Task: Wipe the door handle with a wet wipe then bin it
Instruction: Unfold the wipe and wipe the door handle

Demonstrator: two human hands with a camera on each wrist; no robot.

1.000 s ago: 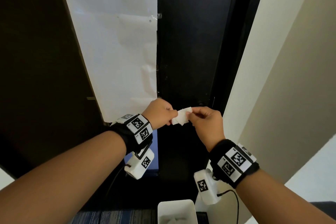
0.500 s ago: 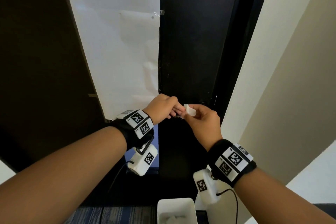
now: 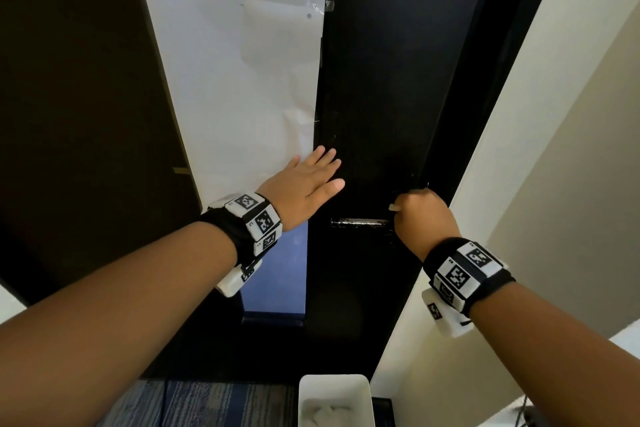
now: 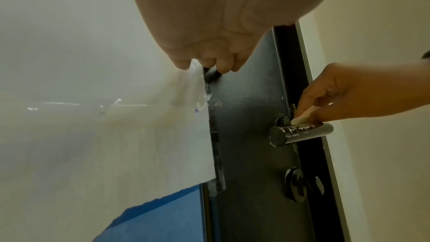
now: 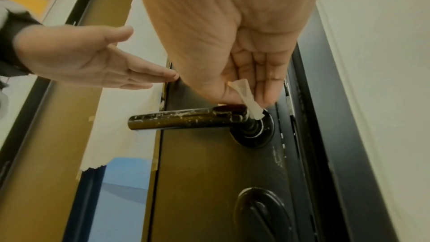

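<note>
Two fingers of the right hand [image 5: 244, 73] pinch the limp, folded wipe [image 5: 248, 99] onto the handle [image 5: 186, 119] near its pivot, left hand [image 3: 304, 184] flat, holding nothing.

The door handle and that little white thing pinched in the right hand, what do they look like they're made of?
The door handle looks like metal with a dark glossy finish: it shines, and pale flecks along its bar suggest worn coating or paint spatter. The wet wipe, pinched by the right hand, looks like thin, soft, non-woven fabric or paper: matte white, folded into a limp strip. Whether it is damp cannot be seen.
</note>
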